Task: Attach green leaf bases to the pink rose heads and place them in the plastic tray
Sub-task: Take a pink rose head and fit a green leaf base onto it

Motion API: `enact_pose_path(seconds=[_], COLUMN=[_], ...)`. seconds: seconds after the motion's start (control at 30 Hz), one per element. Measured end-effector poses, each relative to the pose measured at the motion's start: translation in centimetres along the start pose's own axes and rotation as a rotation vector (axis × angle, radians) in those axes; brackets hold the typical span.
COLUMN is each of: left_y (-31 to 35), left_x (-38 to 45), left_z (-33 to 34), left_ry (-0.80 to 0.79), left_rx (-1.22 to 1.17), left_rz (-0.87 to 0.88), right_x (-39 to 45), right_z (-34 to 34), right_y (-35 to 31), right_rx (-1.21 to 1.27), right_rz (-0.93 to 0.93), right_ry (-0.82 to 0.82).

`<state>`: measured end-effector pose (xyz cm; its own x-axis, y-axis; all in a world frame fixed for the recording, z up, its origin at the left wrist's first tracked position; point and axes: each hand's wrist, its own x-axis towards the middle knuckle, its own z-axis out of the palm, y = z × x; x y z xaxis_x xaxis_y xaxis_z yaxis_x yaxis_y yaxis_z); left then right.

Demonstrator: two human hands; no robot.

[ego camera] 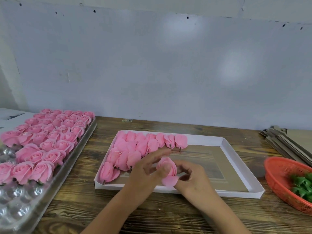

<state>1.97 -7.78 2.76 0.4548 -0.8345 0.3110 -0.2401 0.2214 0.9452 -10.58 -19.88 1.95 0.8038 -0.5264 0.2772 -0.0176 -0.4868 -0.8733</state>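
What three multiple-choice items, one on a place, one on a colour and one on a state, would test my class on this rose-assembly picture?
1. Where are the green leaf bases?
A. in the basket at the right
B. in the white box
C. in the clear tray

2. What colour is that basket?
A. blue
B. orange-red
C. white

3. What is the state of the rose head over the white box?
A. lying loose in the box
B. seated in the clear tray
C. held between both hands

Answers: 1 A, green shows inside the basket; 2 B, its mesh is orange-red; 3 C, the left hand and right hand both have fingers on it.
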Motion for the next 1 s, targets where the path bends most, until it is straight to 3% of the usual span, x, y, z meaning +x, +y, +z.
enact_pose_path(seconds=[0.43, 0.67, 0.9, 1.0], left_y=[0.0, -0.5, 0.0, 0.0], left_x=[0.2, 0.3, 0.0, -0.2], left_z=[0.1, 0.1, 0.0, 0.0], left_ry=[-0.055, -0.223, 0.008, 0.008], left_rx=[-0.091, 0.065, -0.021, 0.003], left_rz=[-0.016, -0.008, 0.025, 0.022], right_x=[-0.1, 0.1, 0.0, -0.3], right_z=[0.3, -0.3, 0.1, 0.6], right_y=[-0.2, -0.6, -0.2, 0.0], right_rx=[0.113, 0.22, 0.003, -0.075], right_rz=[-0.011, -0.036, 0.04, 0.041], right_ry=[-0.008, 0.066, 0.025, -0.031])
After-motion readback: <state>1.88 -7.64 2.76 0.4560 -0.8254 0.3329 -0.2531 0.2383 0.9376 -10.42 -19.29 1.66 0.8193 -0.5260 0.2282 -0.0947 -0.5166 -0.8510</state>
